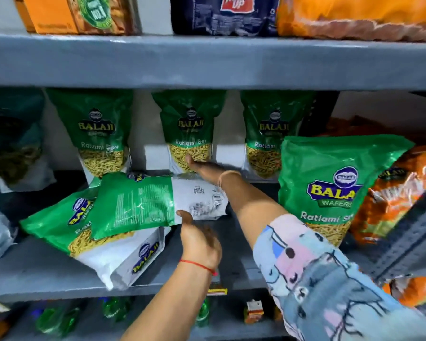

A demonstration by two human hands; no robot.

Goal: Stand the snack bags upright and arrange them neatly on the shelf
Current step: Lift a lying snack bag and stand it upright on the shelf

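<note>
Three green Balaji sev bags stand upright at the back of the grey middle shelf (47, 271): left (96, 134), middle (190, 129), right (263, 134). A fourth upright bag (330, 183) stands nearer the front on the right. Another bag (89, 239) lies flat, front up, at the shelf's front edge. Above it is a bag turned back side up (143, 203), lying sideways. My left hand (198, 238) grips its near edge, thumb on top. My right hand (203, 168) holds its far edge, fingertips touching the bottom of the middle upright bag.
Dark green bags (12, 139) stand at the far left, orange bags (394, 198) at the far right beside a perforated metal upright (408, 239). The shelf above (207, 60) carries boxes and bags. Green bottles (57, 321) sit on the shelf below.
</note>
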